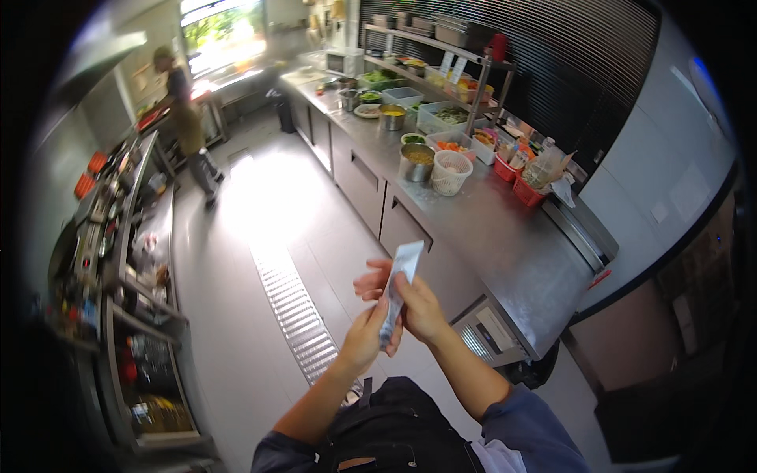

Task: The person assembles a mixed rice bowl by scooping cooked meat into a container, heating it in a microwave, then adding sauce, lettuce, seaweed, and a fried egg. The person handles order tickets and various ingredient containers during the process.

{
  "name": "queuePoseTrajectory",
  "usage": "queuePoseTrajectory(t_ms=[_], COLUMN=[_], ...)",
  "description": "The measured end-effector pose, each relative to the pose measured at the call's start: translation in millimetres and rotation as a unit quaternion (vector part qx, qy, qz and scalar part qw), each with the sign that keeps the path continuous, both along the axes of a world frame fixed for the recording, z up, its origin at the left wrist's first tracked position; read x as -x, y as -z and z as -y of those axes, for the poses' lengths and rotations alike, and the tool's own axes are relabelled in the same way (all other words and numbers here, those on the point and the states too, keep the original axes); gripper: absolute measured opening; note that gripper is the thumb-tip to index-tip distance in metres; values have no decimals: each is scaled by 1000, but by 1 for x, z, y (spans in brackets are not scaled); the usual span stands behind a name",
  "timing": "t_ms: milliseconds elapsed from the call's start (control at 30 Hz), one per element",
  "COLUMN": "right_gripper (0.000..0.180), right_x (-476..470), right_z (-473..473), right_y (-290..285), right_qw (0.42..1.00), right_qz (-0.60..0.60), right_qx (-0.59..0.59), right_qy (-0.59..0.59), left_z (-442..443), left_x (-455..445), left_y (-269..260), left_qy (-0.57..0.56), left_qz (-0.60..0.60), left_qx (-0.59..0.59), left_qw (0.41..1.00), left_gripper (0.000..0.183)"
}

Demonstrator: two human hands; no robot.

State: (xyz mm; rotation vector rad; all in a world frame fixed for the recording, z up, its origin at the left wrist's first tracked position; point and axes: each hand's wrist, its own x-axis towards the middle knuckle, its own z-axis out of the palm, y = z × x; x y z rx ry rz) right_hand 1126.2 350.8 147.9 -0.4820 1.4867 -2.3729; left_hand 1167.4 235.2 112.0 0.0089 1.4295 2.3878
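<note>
Both hands are raised in front of my dark apron [396,431], above the floor. Between them is a narrow, flat, whitish-silver packet [407,260], tilted with its upper end leaning right. My left hand [365,336] grips its lower end, thumb on the near face. Higher up, my right hand [421,304] holds it with the thumb pressed on the front and the fingers behind. What the packet contains cannot be made out. A steel worktop [508,266] over refrigerated cabinets stands to the right of my hands, apart from them.
On the worktop stand a white plastic basket [452,172], a steel pot [417,164] of food and red baskets [529,188]. A slotted drain grate [295,307] runs along the floor. Cooking equipment [89,248] lines the left side. Another person [184,118] stands at the far left counter.
</note>
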Motion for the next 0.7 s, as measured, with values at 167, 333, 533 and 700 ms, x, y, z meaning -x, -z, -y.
queuePoseTrajectory(t_ms=[167, 333, 533, 700], right_gripper=[38, 39, 38, 33], right_x=[106, 244, 423, 529], right_z=[22, 31, 67, 66], right_y=[35, 94, 91, 65], right_qw=[985, 975, 962, 953], right_qz=[110, 118, 147, 30], right_qx=[-49, -12, -15, -95], right_qy=[121, 190, 228, 287], left_z=[15, 15, 46, 50], left_x=[115, 243, 419, 554], left_y=[48, 102, 97, 83], left_qy=[60, 96, 4, -46], left_qz=[-3, 16, 72, 41], left_qx=[68, 94, 142, 125], left_qw=[996, 991, 987, 990], left_gripper=[58, 53, 53, 59])
